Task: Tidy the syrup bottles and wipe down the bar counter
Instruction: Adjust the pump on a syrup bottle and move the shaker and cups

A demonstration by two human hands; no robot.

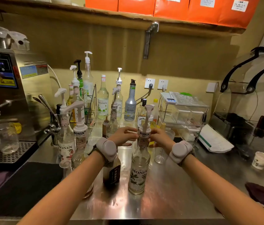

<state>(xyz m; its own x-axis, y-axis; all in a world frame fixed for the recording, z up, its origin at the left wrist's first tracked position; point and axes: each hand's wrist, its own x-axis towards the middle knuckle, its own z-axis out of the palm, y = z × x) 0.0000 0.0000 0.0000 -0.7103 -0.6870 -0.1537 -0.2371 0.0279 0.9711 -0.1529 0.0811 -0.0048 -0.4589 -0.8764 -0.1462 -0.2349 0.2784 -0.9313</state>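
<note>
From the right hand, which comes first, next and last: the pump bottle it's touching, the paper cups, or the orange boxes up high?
1. Pump bottle: at the right hand, whose fingers are on its neck.
2. Paper cups: on the counter, far right.
3. Orange boxes: up on the shelf, farthest.

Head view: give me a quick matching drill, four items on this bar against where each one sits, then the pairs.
Items:
1. Monin pump bottle
2. Paper cups
3. Empty glass jar
4. Grey Monin bottle

Places:
A. On the drip tray at far left
B. Back row, near the wall sockets
C. Centre of the counter, its neck between both hands
D. Right edge of the counter

Pairs: 1-C, 2-D, 3-A, 4-B. The left hand and right hand are closed around the pump collar.
</note>
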